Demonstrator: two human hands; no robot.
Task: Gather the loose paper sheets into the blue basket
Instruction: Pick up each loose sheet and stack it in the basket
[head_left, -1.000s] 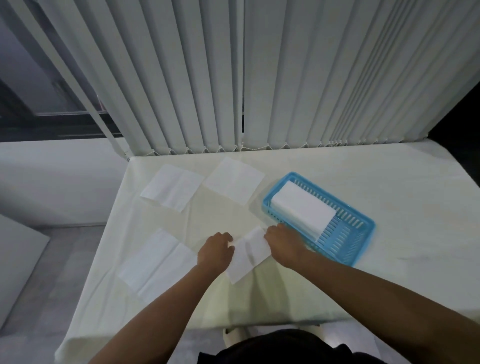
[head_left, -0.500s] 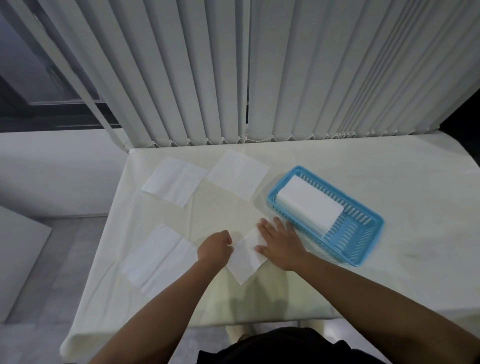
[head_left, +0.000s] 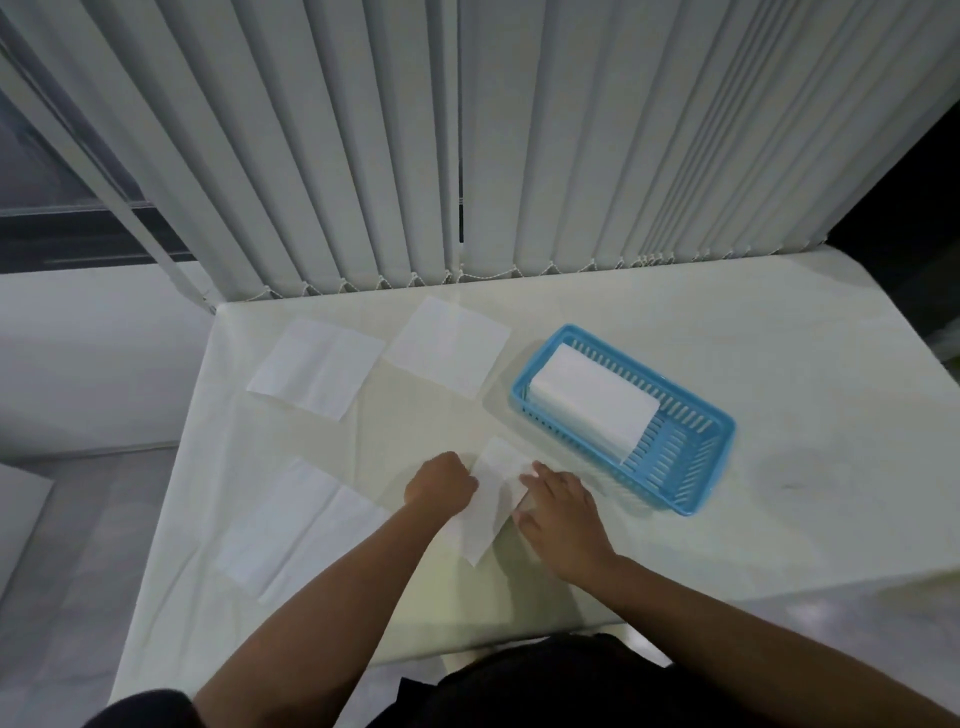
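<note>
A folded white sheet (head_left: 491, 496) lies on the table between my hands. My left hand (head_left: 441, 483) is curled at the sheet's left edge and seems to pinch it. My right hand (head_left: 563, 512) lies flat with straight fingers pressing the sheet's right side. The blue basket (head_left: 691, 467) stands just right of my hands and holds a stack of folded white paper (head_left: 592, 408). Three loose sheets lie on the table: one at the near left (head_left: 296, 527), one at the far left (head_left: 317, 366), one at the far middle (head_left: 449, 345).
The table (head_left: 727, 332) wears a pale cloth and has bare room to the right of the basket. Vertical blinds (head_left: 467, 135) hang along the far edge. The table's left edge drops to a grey floor (head_left: 78, 545).
My right hand slid back along the folded sheet toward me, and the sheet now looks narrower. My left hand stays curled at its left edge.
</note>
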